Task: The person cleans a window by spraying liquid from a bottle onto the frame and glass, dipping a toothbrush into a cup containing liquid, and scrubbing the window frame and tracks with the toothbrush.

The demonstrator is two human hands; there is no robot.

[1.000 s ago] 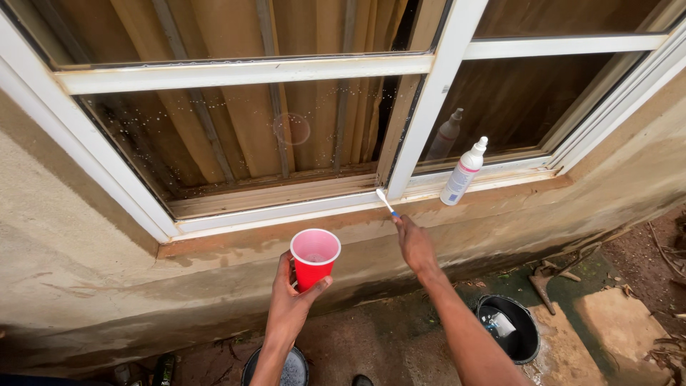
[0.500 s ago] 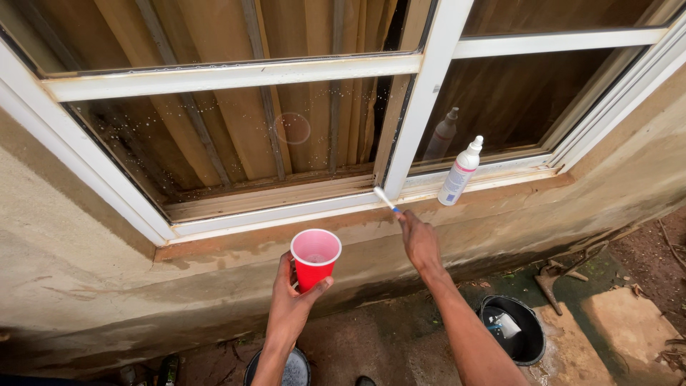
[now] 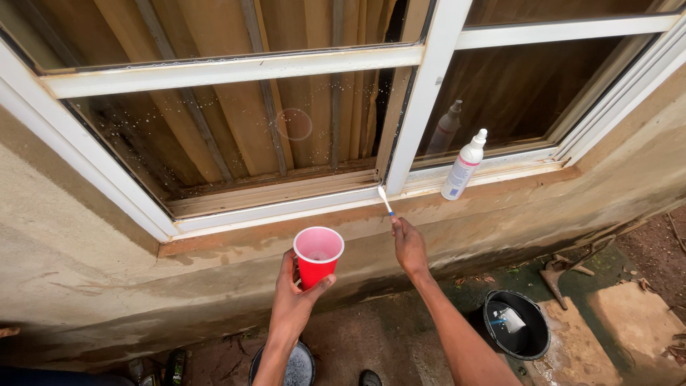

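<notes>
outside, right hand (image 3: pixel 409 245) grip on toothbrush (image 3: pixel 386 201) — bristles at window frame (image 3: pixel 286 209)

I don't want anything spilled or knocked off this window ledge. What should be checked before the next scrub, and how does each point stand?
1. Right hand grips toothbrush: ok.
2. Brush head touching the white frame: ok, at the foot of the centre post.
3. Left hand holds red cup upright: ok.
4. Liquid level in the cup: cannot tell.
5. Spray bottle upright on the ledge, apart from the brush: ok.
6. Black bucket below, away from the arm: ok.
</notes>
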